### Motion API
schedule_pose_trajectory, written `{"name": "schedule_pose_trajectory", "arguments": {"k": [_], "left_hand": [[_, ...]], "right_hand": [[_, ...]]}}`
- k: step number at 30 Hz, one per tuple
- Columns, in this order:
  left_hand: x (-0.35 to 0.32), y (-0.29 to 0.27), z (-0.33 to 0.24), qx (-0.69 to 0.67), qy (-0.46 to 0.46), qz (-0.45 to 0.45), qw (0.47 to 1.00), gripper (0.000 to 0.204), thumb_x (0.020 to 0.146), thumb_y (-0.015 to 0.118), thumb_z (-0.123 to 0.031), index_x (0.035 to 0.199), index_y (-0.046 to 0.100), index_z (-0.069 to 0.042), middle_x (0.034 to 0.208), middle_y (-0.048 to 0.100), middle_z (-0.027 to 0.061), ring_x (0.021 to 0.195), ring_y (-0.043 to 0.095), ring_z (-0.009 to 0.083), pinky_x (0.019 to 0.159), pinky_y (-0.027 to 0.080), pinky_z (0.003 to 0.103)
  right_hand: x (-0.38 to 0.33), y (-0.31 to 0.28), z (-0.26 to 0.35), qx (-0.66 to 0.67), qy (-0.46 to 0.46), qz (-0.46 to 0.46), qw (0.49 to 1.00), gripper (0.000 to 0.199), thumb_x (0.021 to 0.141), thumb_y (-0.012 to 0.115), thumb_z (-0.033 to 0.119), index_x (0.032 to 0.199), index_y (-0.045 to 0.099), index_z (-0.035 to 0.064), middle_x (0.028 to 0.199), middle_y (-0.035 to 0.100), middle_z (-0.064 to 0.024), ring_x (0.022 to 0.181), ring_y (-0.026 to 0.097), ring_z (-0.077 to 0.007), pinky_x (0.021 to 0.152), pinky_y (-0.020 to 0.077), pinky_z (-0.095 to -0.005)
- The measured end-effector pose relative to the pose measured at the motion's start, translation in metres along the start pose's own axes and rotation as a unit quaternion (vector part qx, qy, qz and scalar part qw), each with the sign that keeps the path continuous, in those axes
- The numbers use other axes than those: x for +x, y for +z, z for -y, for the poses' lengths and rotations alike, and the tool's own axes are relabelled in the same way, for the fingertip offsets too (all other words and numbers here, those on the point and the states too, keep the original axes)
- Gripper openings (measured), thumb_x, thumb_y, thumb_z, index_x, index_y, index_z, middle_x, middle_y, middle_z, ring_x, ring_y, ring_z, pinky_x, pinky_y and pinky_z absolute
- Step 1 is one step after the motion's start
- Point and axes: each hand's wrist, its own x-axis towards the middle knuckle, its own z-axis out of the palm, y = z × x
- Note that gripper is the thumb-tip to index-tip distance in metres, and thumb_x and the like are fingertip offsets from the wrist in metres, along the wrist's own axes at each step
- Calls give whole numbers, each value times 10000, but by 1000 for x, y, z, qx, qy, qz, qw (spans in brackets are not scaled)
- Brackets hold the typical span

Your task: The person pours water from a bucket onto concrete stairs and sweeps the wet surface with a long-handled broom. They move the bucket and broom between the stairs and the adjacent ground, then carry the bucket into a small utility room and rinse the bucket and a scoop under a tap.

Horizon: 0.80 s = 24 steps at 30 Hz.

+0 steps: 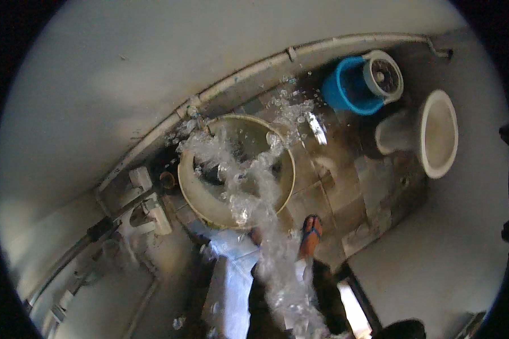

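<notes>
Neither my left hand nor my right hand shows. A broad splash of clear water (251, 186) hangs in the air, running from the lower edge up across a large round cream tub (189, 192). The water breaks into drops toward the pipe and the floor behind it, and hides much of the tub's inside. My sandalled foot (311, 234), with blue straps, stands on the tiles just in front of the tub. The other foot is mostly hidden behind the tub's rim and the water.
A blue bucket (340, 90) stands at the back right, touching a white round container (398, 85) with a dark inside. Farther right is a pale wide-rimmed vessel (424, 135). A pipe (254, 70) follows the back wall; white fittings (158, 217) are at left. The tiled floor (345, 186) looks wet.
</notes>
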Motion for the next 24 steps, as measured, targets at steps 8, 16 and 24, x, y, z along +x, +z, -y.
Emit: {"name": "schedule_pose_trajectory", "arguments": {"k": [8,16,24], "left_hand": [[-21,-32,151,153,-68,-53,985,311,982,541,-253,1116,644,8,1081,653,157,1029,625,262,939,463,386],[-39,-18,145,224,-39,-42,973,224,952,600,-211,1047,663,-18,957,677,126,920,653,260,849,504,374],[66,-68,9,453,45,-156,877,348,982,627,-352,817,618,-46,674,626,68,607,613,188,592,489,355]], "right_hand": [[-52,20,-128,-255,40,-45,965,468,943,592,311,1283,606,-9,1304,613,-227,1190,595,-366,1041,440,-417],[-77,-13,-133,-316,49,-53,946,478,920,617,294,1309,598,17,1334,595,-230,1201,586,-388,1044,440,-423],[-152,-157,-189,-374,105,-130,912,492,895,650,281,1317,599,34,1337,598,-233,1177,603,-404,1000,473,-429]]}}
